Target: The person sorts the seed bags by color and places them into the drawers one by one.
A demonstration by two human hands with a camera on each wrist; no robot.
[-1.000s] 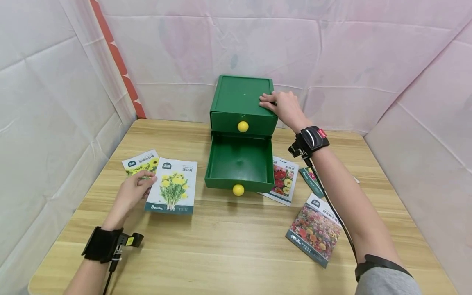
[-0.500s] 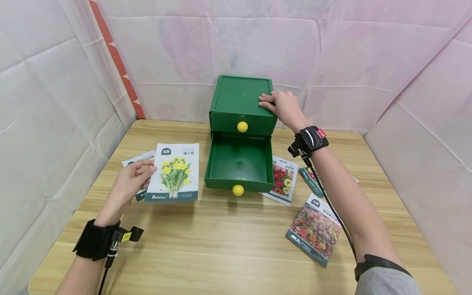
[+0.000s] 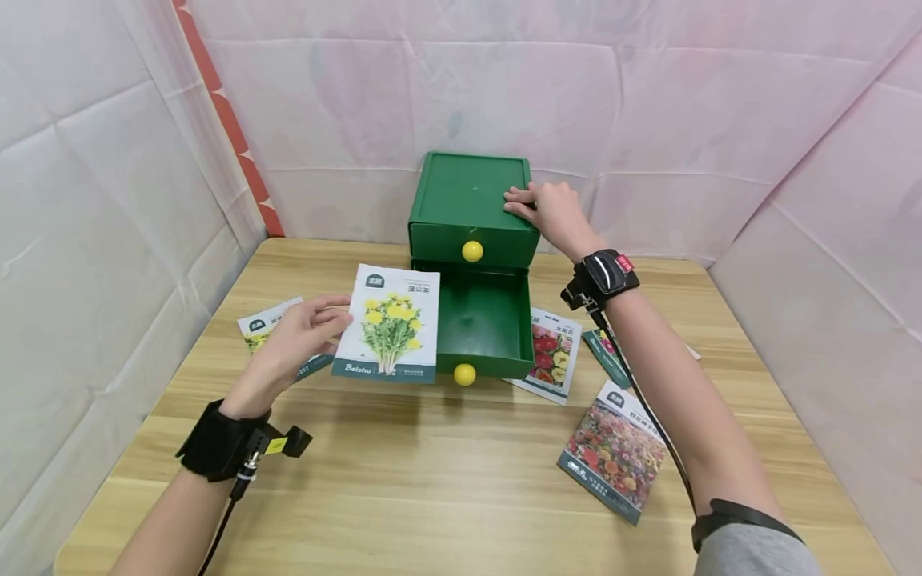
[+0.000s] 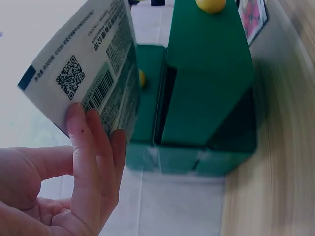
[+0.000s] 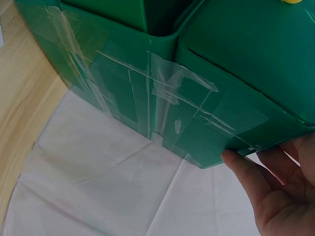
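- Holding the dandelion seed packet [image 3: 387,324] pinched by its near-left edge in the left hand [image 3: 298,336], lifted off the surface [image 3: 446,472] and just left of the open lower drawer [image 3: 481,320]; on the left wrist view, fingers [image 4: 91,162] flat behind the barcode side, thumb out of sight.
- Steadying the green drawer box [image 3: 471,192] with the right hand [image 3: 551,210]: fingers draped over the top's right edge, wrapping the far corner on the right wrist view [image 5: 275,196], palm pressing down.
- Best kept level, moved rightward from the left hand until wholly over the drawer's cavity, then lowered flat; likely to snag on the front wall above the yellow knob [image 3: 464,373] if tipped.
- Worth easing the pinch only once the packet rests on the drawer floor.
- Keep the right hand's pressure on so the box cannot slide.
- Other packets lie on the surface: one under the left hand [image 3: 261,330], several to the right of the drawer [image 3: 551,352].
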